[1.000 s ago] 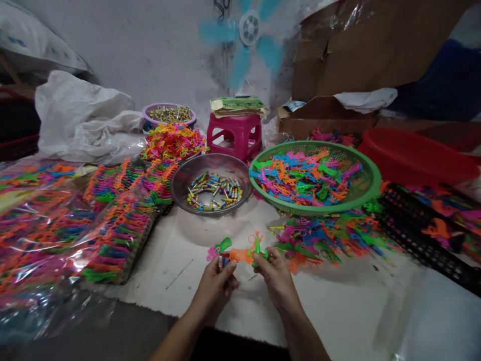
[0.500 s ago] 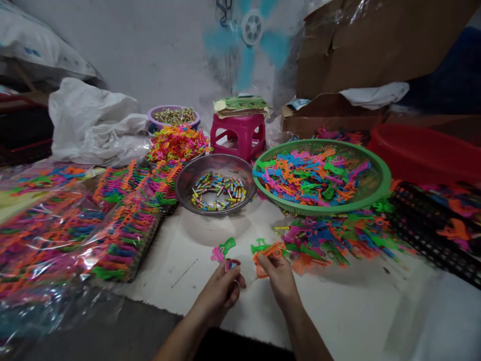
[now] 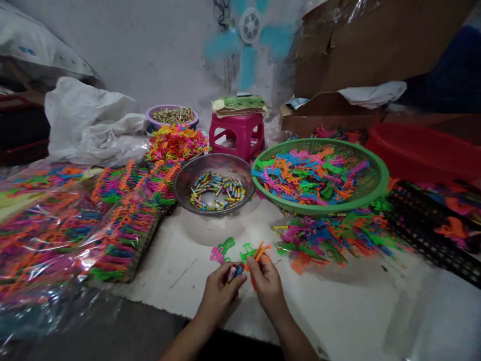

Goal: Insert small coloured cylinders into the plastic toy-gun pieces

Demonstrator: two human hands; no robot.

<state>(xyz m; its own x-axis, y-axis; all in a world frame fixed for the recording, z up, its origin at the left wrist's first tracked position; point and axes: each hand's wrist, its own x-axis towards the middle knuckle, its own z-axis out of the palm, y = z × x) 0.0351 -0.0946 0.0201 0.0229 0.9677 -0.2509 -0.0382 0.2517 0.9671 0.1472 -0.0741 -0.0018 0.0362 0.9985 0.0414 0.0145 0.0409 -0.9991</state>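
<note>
My left hand (image 3: 220,293) is closed around a few small printed cylinders (image 3: 232,274) that look like little batteries. In my right hand (image 3: 268,288) an orange plastic toy gun (image 3: 262,251) is pinched between thumb and fingers, close to the cylinders; whether they touch I cannot tell. Just behind the hands, a green plastic piece (image 3: 247,250) lies on the white tabletop (image 3: 188,281). A green piece (image 3: 227,244) and a pink piece (image 3: 217,254) lie together beyond my left hand. Further back, a grey bowl (image 3: 179,193) contains many similar cylinders.
A green basket (image 3: 319,208) full of colourful toy guns stands at right, with a loose pile (image 3: 334,235) before it. Bagged rows of toys (image 3: 124,225) cover the left. Behind are a pink stool (image 3: 238,133), a spinning fan (image 3: 249,27) and a red basin (image 3: 421,150).
My hands have come closer together. The right hand has moved left with the orange toy gun and tilted it more upright; the cylinders in my left hand show more.
</note>
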